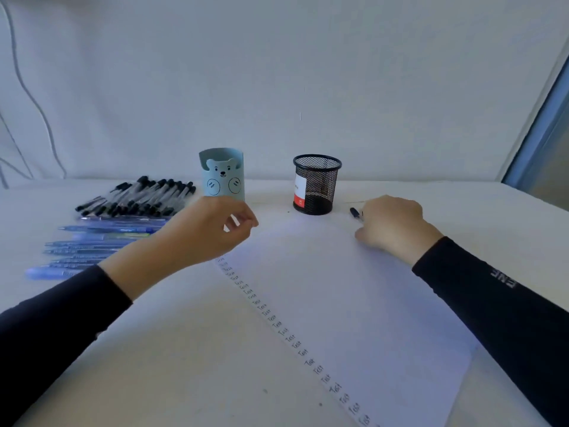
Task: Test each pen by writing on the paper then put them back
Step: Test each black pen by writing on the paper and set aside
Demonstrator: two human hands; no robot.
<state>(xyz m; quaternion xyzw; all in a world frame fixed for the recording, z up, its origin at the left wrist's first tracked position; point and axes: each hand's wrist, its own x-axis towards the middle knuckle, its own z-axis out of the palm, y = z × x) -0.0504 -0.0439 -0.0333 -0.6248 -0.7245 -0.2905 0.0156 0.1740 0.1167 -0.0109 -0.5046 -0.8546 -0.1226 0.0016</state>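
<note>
At the far left, the black-capped pens (138, 195) and the blue pens (92, 241) lay heaped on the surface (184, 349). Our left hand (212, 229) hovered beside them, fingers loosely curled and grasping nothing. Behind it stood the bear holder (221, 177), then the mesh cup (317, 184), neither showing a pen inside. A dark pen (355, 212) poked out at our right hand (394, 226); we could not tell whether those curled fingers gripped it. The paper (369, 303) carried a long column of "Test" marks, so we judged most of the writing done, with the return to the holders apparently left.
</note>
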